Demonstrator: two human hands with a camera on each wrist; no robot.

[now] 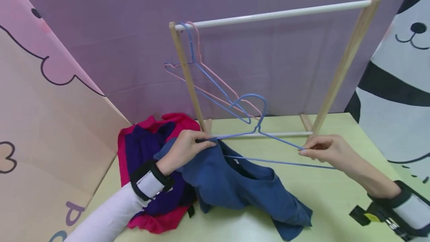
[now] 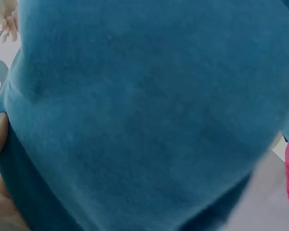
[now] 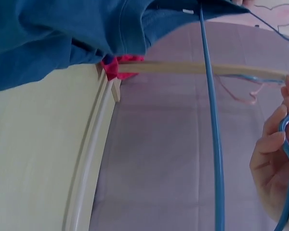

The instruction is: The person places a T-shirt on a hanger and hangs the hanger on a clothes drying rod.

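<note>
My left hand [image 1: 184, 148] pinches a dark blue T-shirt [image 1: 231, 186] by the edge of its neck opening. One end of a blue hanger [image 1: 263, 111] runs into that opening, with its tip hidden by the cloth. Thumb and fingers of my right hand [image 1: 330, 152] pinch the hanger's other arm near its end. The hanger's hook points up, and its lower bar crosses in front of the shirt's neck. Below, the shirt drapes down to the table. Blue cloth [image 2: 144, 115] fills most of the left wrist view; the right wrist view shows the hanger's bar [image 3: 214, 144] close up.
Behind my hands stands a rack with a white rail [image 1: 275, 17] and wooden posts. A pink hanger [image 1: 218, 77] and another blue hanger [image 1: 211, 75] hang at its left end. Pink and purple clothes [image 1: 147, 152] lie heaped at the left of the pale table [image 1: 336, 204].
</note>
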